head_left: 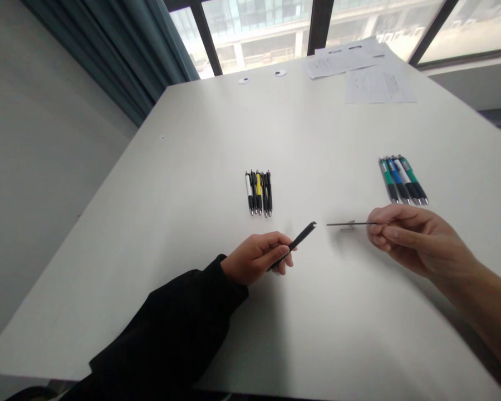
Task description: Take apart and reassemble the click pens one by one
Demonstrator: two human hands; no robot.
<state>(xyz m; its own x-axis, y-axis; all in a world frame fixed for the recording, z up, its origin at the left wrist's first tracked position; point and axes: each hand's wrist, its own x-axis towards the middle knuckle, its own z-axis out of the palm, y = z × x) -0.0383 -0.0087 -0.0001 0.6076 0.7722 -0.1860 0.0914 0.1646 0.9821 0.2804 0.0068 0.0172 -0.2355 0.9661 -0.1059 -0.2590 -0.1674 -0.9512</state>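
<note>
Black sleeve [162, 328] covers the left arm. Left hand [256, 259] has its fingers clamped around a black pen [297, 242], and right hand [417, 239] pinches a thin ink stick [350, 224] with its fingertips together. Both are over the white table [150, 223]. Black and yellow pens [258, 193] lie in a row on the table, green and blue pens [403, 179] lie off to their right, and papers [361, 72] lie by the far edge.
</note>
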